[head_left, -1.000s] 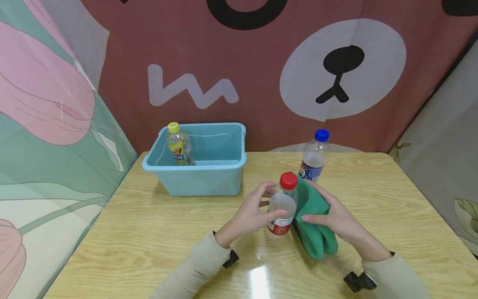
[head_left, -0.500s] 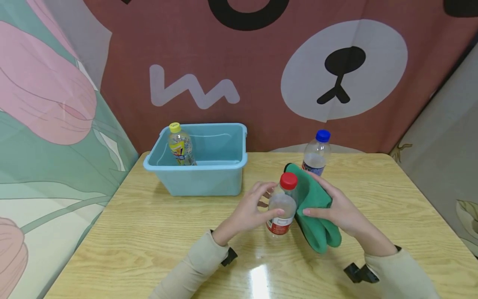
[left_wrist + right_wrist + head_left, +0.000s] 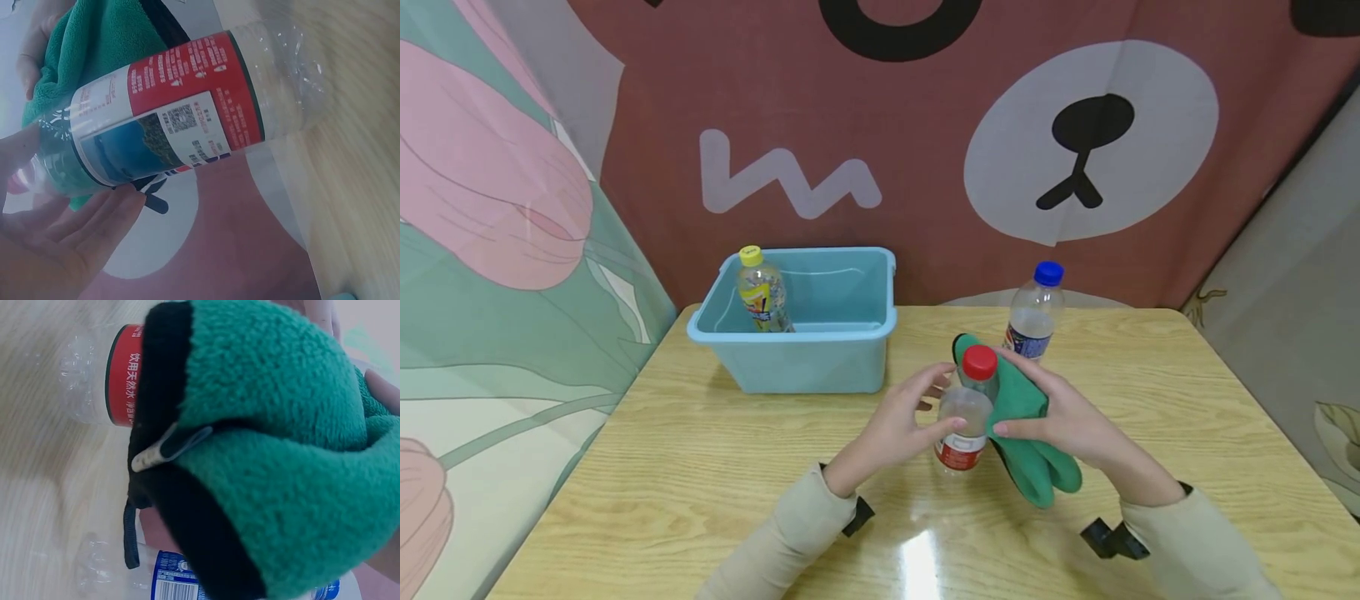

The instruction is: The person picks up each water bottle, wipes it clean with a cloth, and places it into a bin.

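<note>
My left hand (image 3: 901, 417) grips a clear plastic bottle (image 3: 962, 412) by its upper part. The bottle has a red cap and a red-and-white label, and it is upright; in the left wrist view its label (image 3: 181, 103) faces the camera. My right hand (image 3: 1067, 417) holds a folded green cloth (image 3: 1030, 450) with black edging against the right and far side of this bottle. Fluffy pile, a small white tag and a black loop show on the cloth (image 3: 275, 381) in the right wrist view. The right fingers are partly hidden behind the cloth.
A blue-capped bottle (image 3: 1032, 317) with a blue label stands just beyond my right hand. At the back left of the wooden table (image 3: 700, 500) sits a light blue bin (image 3: 812, 362) with a yellow-capped bottle (image 3: 763, 296) inside. A printed curtain (image 3: 925, 233) hangs behind.
The cloth in my right hand shifts over the bottle's side, first slightly right and up, then left behind its neck. My left hand and the red-capped bottle stay nearly in place.
</note>
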`<state>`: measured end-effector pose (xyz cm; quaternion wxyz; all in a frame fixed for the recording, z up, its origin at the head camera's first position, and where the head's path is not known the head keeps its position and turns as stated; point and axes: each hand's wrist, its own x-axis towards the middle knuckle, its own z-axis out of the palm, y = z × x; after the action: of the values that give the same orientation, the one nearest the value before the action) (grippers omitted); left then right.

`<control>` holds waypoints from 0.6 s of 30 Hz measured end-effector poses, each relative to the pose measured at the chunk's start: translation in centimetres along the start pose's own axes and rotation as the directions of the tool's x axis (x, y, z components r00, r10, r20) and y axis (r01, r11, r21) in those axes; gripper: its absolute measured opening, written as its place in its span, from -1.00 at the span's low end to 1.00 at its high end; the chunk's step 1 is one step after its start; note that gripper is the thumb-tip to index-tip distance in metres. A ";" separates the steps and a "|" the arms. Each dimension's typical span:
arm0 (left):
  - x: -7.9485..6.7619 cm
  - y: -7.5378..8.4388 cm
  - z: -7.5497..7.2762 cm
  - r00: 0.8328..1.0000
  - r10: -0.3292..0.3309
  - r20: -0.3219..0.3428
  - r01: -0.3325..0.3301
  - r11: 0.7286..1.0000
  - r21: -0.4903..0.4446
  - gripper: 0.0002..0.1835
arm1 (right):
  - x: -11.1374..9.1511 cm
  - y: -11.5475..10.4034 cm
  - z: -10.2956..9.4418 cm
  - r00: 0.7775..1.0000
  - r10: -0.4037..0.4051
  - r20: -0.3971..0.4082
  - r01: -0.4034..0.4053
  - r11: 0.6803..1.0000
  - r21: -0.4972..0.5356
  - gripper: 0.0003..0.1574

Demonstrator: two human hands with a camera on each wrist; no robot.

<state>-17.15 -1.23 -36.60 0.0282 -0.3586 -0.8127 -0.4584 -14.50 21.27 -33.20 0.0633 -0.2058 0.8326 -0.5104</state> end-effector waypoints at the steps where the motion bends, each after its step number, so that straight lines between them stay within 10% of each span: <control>1: 0.0 0.0 0.0 1.000 0.005 0.004 -0.005 1.000 0.000 -0.36 | 0.0 0.0 0.0 1.000 0.002 0.003 -0.002 1.000 -0.005 0.05; 18: 0.1 0.0 0.5 0.999 0.045 0.018 -0.044 0.997 -0.061 -0.33 | 0.7 -0.1 -0.2 0.996 0.058 0.060 -0.057 0.998 -0.032 0.11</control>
<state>-17.04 -0.84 -36.81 0.0195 -0.3818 -0.7905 -0.4785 -15.11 21.09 -32.94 0.1001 -0.1981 0.8435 -0.4892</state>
